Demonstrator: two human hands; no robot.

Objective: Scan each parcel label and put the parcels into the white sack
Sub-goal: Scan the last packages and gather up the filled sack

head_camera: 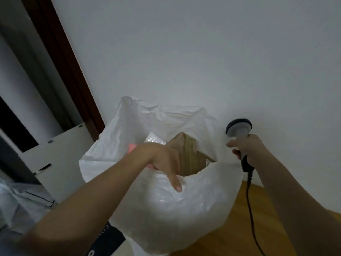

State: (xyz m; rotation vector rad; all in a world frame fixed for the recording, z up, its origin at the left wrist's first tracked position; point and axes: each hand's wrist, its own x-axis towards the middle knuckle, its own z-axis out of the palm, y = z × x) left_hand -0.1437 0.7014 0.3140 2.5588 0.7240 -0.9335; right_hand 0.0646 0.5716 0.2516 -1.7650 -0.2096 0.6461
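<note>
Head view, left hand (167,164) fingers relaxed over white sack (184,200) rim, apparently holding nothing, right hand (248,147) gripping scanner (239,128)

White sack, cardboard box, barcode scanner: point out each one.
white sack (184,209), head view, on its near front wall.
cardboard box (190,154), head view, on the brown side showing inside the sack's mouth.
barcode scanner (239,129), head view, on its grey head above the right hand (249,150).
</note>
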